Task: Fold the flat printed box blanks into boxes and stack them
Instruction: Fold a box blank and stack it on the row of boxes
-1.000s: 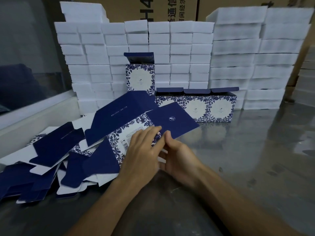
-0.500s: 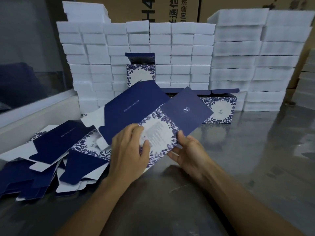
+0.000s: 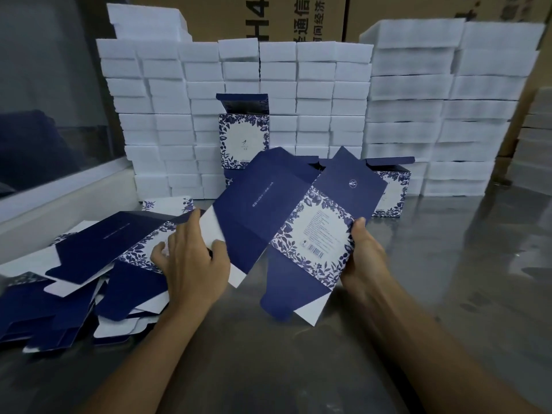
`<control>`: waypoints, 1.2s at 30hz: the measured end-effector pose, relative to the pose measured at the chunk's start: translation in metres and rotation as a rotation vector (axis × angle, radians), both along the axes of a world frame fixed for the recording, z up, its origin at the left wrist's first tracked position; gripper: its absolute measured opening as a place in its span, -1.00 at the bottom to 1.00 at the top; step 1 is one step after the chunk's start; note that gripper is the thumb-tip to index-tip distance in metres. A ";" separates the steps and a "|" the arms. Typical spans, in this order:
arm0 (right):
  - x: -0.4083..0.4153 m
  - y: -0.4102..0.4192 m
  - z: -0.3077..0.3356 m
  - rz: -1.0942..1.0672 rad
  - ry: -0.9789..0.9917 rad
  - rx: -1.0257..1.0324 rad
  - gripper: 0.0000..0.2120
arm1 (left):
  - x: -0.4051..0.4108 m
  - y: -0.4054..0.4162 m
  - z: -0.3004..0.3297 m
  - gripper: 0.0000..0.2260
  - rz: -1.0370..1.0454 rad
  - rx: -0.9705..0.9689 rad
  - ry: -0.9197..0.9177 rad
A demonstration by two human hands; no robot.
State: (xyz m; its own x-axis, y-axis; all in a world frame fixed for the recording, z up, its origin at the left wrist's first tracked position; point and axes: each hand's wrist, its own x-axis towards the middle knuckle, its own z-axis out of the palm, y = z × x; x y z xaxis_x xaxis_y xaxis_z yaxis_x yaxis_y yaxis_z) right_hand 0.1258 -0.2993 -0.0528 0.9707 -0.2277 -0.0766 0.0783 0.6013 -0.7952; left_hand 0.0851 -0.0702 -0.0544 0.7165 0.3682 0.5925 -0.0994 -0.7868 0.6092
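A flat box blank (image 3: 286, 222), navy with a blue-and-white floral panel and a barcode, is held tilted above the metal table (image 3: 448, 279). My left hand (image 3: 194, 258) grips its left white-edged flap. My right hand (image 3: 363, 255) pinches its right edge beside the floral panel. A loose pile of more flat blanks (image 3: 89, 264) lies at the left. Folded boxes with open lids stand behind: one raised box (image 3: 243, 138) and a row (image 3: 391, 189) partly hidden by the held blank.
White foam blocks (image 3: 298, 94) are stacked in a wall along the back, with taller stacks (image 3: 448, 109) at the right. Brown cartons (image 3: 298, 16) stand behind them. A white ledge (image 3: 59, 201) and glass pane border the left side.
The blank has been lifted off the pile and carried right and toward me. My hands have spread apart to its two sides, and it now hides more of the box row.
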 end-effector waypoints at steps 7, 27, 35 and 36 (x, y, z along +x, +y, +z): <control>-0.003 -0.003 0.000 -0.133 -0.022 -0.182 -0.78 | 0.004 -0.006 -0.004 -0.62 -0.155 -0.167 -0.020; -0.024 0.021 0.022 -0.012 -0.399 -0.440 -0.30 | -0.007 -0.036 0.005 -0.86 -0.761 -0.654 0.061; -0.022 0.025 -0.005 -0.014 -0.286 -1.131 -0.26 | -0.024 -0.059 0.015 -0.78 -0.896 -0.842 0.061; -0.022 0.025 -0.006 0.000 -0.274 -1.166 -0.26 | -0.025 -0.060 0.017 -0.77 -0.900 -0.836 0.045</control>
State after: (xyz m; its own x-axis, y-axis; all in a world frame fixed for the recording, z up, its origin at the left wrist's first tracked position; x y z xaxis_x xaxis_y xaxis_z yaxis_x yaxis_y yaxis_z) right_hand 0.1037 -0.2746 -0.0584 0.9226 -0.0224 0.3851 0.3301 -0.4707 -0.8182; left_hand 0.0602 -0.1297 -0.0379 0.9252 -0.0137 0.3793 -0.3704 0.1860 0.9101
